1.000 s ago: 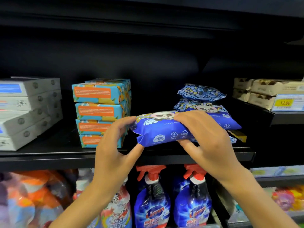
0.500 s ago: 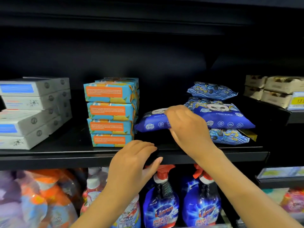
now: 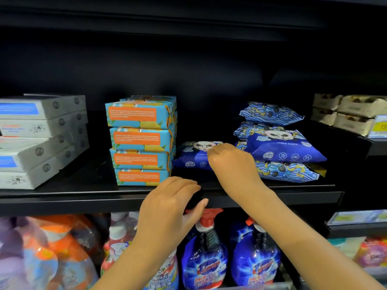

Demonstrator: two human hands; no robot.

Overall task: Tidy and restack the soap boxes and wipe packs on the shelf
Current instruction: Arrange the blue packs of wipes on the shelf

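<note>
A black shelf [image 3: 62, 203] of matte metal runs across the view, backed by a dark back panel [image 3: 188, 70] with a faint sheen. Another dark shelf [image 3: 188, 19] overhangs above. Below stand blue spray bottles [image 3: 204, 262]; at right, a neighbouring bay [image 3: 374, 146] carries a yellow price tag [image 3: 379, 127].

Two bare forearms reach up from the near edge. The left hand [image 3: 167, 208] hangs palm down, nearer and lower, fingers loosely bent, thumb spread to the right, holding nothing. The right hand [image 3: 232, 162] extends farther, knuckles up, fingers curled onto a wipe pack [image 3: 192, 159]; any grip is unclear.
</note>
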